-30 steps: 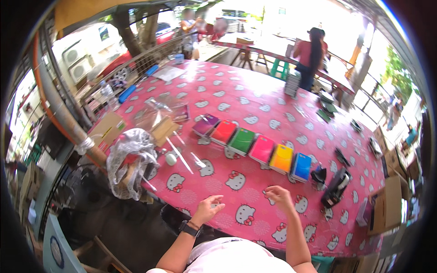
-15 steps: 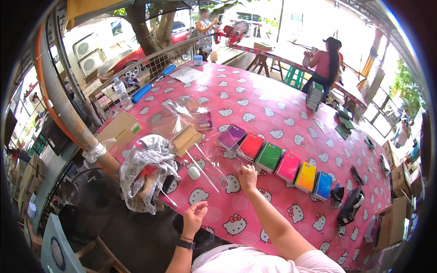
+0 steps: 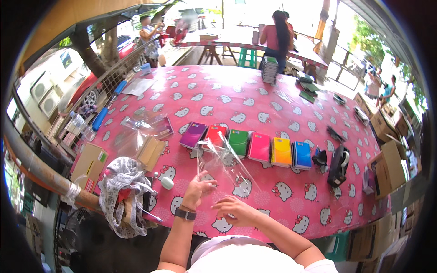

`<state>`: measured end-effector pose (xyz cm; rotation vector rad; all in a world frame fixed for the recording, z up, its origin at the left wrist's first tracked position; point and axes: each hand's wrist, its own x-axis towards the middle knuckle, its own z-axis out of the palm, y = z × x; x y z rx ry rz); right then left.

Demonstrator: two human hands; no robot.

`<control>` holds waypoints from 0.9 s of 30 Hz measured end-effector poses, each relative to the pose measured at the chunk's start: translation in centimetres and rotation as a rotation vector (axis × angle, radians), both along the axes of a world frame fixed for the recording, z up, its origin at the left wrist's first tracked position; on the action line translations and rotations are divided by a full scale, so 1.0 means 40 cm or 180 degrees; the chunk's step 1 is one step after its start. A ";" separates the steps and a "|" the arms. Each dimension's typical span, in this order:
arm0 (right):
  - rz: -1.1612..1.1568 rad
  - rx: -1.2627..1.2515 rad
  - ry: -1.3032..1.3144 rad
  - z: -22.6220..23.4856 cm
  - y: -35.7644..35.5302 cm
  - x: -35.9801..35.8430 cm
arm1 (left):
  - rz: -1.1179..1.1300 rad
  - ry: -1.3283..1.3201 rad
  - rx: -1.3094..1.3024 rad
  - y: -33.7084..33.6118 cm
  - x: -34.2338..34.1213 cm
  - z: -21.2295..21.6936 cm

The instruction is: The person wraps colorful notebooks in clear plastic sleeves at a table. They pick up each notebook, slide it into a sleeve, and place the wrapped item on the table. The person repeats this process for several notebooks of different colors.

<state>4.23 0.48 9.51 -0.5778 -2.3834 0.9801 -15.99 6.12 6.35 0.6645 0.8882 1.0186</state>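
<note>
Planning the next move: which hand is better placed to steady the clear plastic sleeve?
Probably the left hand: its fingers are at the near left edge of the clear plastic sleeve; the right hand sits farther off.

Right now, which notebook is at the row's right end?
The blue rectangular notebook: the row's only blue one, just right of the yellow rectangular notebook.

An open-sided work area under a metal roof [image 3: 387, 29]: beneath and beyond the right grip [image 3: 236, 212], a large table [image 3: 209, 84]; farther leftward, a railing [image 3: 119, 61], tree [image 3: 85, 51], red car [image 3: 83, 85].
</note>
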 end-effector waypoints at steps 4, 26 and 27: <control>-0.1261 0.0138 -0.0174 -0.074 0.021 0.018 | -0.0735 0.0250 -0.0276 -0.021 0.011 -0.112; -0.1696 0.1145 -0.3011 -0.249 -0.005 0.001 | -0.1821 0.2261 0.2420 -0.079 0.258 -0.092; -0.1532 0.1093 -0.3542 -0.238 0.000 0.000 | -0.1502 0.2772 0.2779 -0.066 0.251 -0.100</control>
